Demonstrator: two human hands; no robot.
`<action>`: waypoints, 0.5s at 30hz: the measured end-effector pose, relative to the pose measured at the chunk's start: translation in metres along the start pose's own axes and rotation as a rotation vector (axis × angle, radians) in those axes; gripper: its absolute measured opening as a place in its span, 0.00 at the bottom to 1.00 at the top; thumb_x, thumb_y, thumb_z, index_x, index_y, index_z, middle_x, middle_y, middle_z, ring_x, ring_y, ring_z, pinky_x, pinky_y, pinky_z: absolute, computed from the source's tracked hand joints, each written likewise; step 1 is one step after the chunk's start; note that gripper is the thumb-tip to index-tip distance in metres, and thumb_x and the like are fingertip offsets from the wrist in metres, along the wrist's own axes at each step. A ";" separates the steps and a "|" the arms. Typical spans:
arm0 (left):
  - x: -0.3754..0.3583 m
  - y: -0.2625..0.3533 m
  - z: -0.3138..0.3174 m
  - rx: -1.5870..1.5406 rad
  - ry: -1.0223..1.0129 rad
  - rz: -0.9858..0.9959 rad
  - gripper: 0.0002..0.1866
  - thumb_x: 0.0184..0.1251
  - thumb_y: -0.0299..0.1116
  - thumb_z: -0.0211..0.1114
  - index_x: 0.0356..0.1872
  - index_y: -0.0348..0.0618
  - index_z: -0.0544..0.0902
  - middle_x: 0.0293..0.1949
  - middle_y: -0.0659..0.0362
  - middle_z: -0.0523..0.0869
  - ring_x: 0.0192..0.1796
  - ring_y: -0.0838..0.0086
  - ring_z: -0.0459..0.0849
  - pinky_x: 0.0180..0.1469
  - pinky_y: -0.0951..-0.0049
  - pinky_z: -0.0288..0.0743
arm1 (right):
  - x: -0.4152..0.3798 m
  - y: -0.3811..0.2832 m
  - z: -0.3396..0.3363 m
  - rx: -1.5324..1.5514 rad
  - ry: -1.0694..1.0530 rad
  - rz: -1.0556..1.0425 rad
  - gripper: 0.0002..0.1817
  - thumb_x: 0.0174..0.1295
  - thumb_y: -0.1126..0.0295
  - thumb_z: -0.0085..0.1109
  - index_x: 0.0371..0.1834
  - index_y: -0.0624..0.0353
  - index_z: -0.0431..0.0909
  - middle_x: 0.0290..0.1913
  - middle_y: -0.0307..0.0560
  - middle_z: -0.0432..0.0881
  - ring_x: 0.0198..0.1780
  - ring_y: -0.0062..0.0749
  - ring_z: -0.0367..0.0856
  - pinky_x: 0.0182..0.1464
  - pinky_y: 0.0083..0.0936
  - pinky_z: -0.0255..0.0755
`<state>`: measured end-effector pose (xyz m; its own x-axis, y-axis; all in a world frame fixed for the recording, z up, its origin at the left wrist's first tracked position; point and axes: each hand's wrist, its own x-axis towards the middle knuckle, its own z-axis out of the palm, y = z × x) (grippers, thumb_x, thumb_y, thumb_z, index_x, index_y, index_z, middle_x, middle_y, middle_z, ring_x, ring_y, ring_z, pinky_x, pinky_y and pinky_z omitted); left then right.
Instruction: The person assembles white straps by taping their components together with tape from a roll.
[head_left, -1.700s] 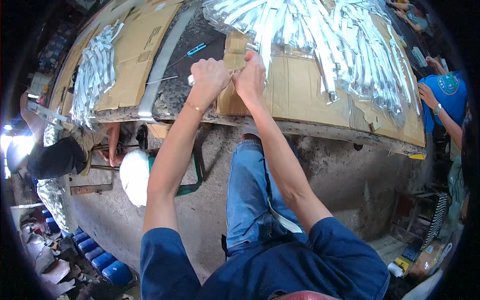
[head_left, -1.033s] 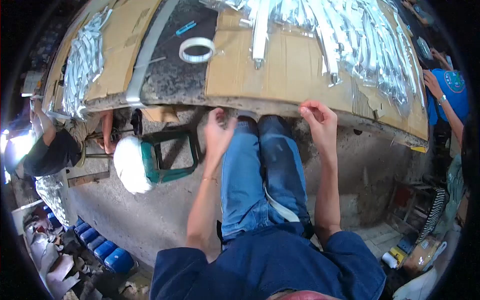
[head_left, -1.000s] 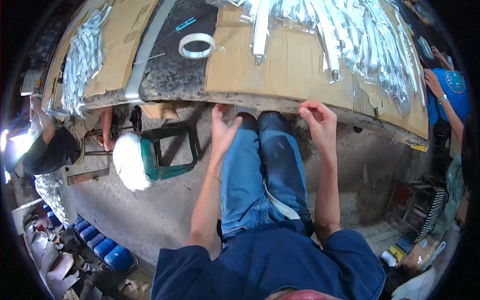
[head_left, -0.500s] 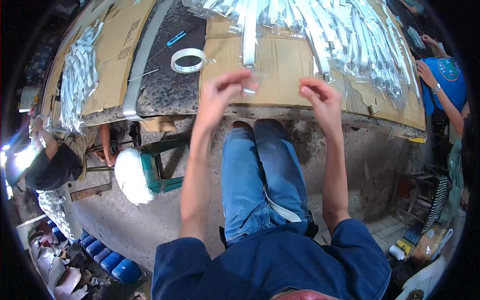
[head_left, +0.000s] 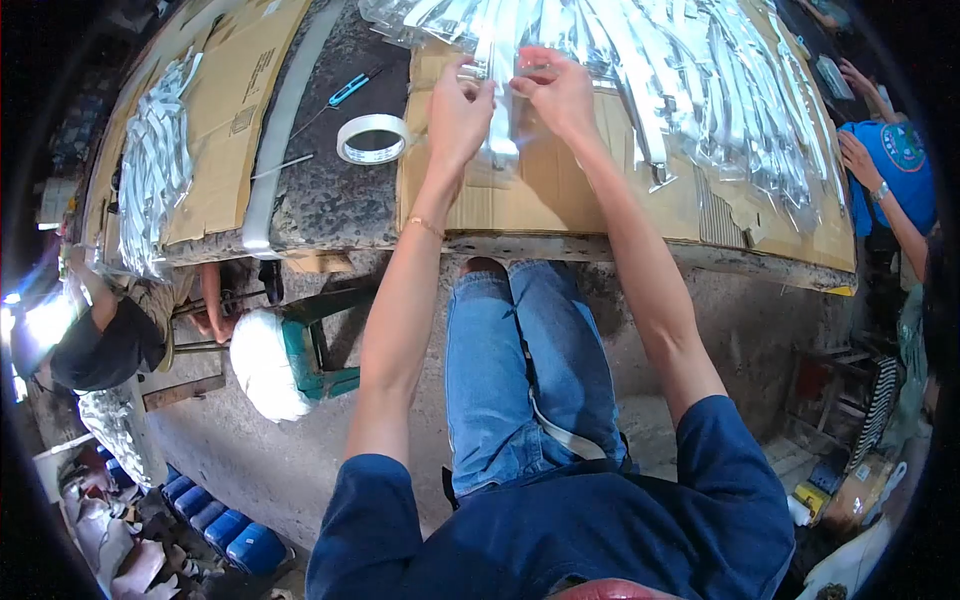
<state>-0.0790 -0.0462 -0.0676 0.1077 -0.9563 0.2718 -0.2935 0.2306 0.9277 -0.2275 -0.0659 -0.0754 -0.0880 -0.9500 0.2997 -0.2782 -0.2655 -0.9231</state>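
Both of my hands are over the cardboard near the front of the white strap pile. My left hand (head_left: 463, 112) has its fingers curled, with the thumb near the fingertips, at the left side of a white strap in clear plastic (head_left: 501, 110). On the strap's right side, my right hand (head_left: 556, 92) is closed in a pinch; what lies between its fingertips is too small to make out. A heap of plastic-wrapped white straps (head_left: 700, 80) spreads behind and to the right. A roll of white tape (head_left: 372, 139) lies left of my left hand.
A blue cutter (head_left: 350, 87) lies beyond the tape roll. More white straps (head_left: 155, 165) are heaped at the far left. Another person's hand (head_left: 860, 160) rests at the table's right edge. A person sits at the left. A green stool (head_left: 320, 345) stands below the table's edge.
Both of my hands have moved forward and closer together, from the cardboard's front edge to the strap in plastic. The view has shifted slightly.
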 end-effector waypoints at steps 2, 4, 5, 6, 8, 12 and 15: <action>-0.016 0.019 -0.008 0.171 0.010 0.040 0.10 0.65 0.30 0.62 0.42 0.35 0.83 0.29 0.52 0.86 0.26 0.76 0.82 0.29 0.75 0.74 | 0.003 -0.010 0.002 -0.098 0.038 -0.033 0.19 0.49 0.74 0.69 0.48 0.61 0.81 0.41 0.47 0.86 0.39 0.33 0.87 0.43 0.26 0.79; -0.020 0.014 -0.014 0.299 -0.125 0.387 0.10 0.65 0.29 0.59 0.43 0.36 0.83 0.38 0.51 0.87 0.39 0.66 0.85 0.43 0.69 0.76 | 0.012 -0.002 0.006 -0.090 0.059 -0.072 0.19 0.50 0.74 0.69 0.48 0.60 0.81 0.40 0.47 0.86 0.39 0.34 0.87 0.43 0.26 0.79; -0.022 0.012 -0.016 0.300 -0.128 0.385 0.10 0.65 0.29 0.59 0.43 0.36 0.83 0.38 0.51 0.87 0.39 0.66 0.85 0.43 0.69 0.76 | 0.016 0.001 0.008 -0.085 0.077 -0.119 0.19 0.50 0.73 0.69 0.48 0.60 0.81 0.39 0.48 0.86 0.38 0.34 0.87 0.43 0.26 0.79; -0.022 0.011 -0.018 0.336 -0.232 0.458 0.10 0.65 0.28 0.58 0.42 0.36 0.83 0.40 0.50 0.87 0.44 0.62 0.84 0.48 0.66 0.75 | 0.020 0.002 0.010 -0.084 0.075 -0.119 0.19 0.50 0.73 0.69 0.48 0.60 0.81 0.39 0.48 0.86 0.38 0.34 0.87 0.43 0.26 0.79; -0.023 0.010 -0.021 0.372 -0.332 0.532 0.11 0.65 0.27 0.56 0.42 0.37 0.84 0.42 0.50 0.86 0.49 0.58 0.83 0.53 0.64 0.73 | 0.026 0.005 0.010 -0.117 0.075 -0.175 0.17 0.51 0.72 0.68 0.46 0.59 0.82 0.38 0.47 0.86 0.37 0.34 0.87 0.44 0.27 0.79; -0.030 -0.004 -0.018 0.427 -0.324 0.551 0.12 0.63 0.27 0.54 0.43 0.37 0.83 0.47 0.49 0.85 0.55 0.55 0.80 0.59 0.60 0.70 | 0.029 -0.002 0.002 -0.192 0.066 -0.109 0.16 0.56 0.68 0.67 0.48 0.59 0.82 0.34 0.44 0.87 0.37 0.26 0.86 0.41 0.22 0.76; -0.034 -0.014 -0.015 0.444 -0.330 0.591 0.12 0.62 0.26 0.54 0.42 0.36 0.82 0.50 0.49 0.83 0.58 0.56 0.77 0.61 0.60 0.69 | 0.049 0.009 -0.015 -0.034 0.034 -0.165 0.12 0.63 0.67 0.62 0.45 0.62 0.82 0.35 0.40 0.85 0.38 0.21 0.82 0.45 0.21 0.75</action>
<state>-0.0641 -0.0141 -0.0856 -0.4488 -0.7186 0.5312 -0.5717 0.6877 0.4474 -0.2485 -0.1118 -0.0651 -0.0707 -0.8876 0.4551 -0.3235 -0.4112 -0.8522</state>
